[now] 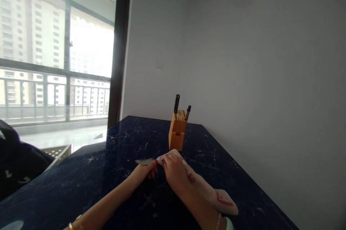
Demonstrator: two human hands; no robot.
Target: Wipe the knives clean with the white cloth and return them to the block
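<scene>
A knife (144, 161) is held level above the dark tabletop, its blade pointing left. My left hand (148, 169) pinches it at the right end of the blade. Its handle cannot be seen. My right hand (173, 167) is closed on a pale cloth (205, 186) with red markings, one end of which meets the knife beside my left fingertips. The rest of the cloth trails back to the right beneath my right forearm. Just beyond my hands stands a wooden knife block (178, 132), with a black-handled knife (176, 103) and another dark-handled tool (188, 112) in its slots.
The dark blue marbled table (129, 136) runs along a grey wall on the right. A pale rounded object (12, 225) shows at the lower left. Black items (18, 161) lie beyond the left edge, near a large window (89, 46).
</scene>
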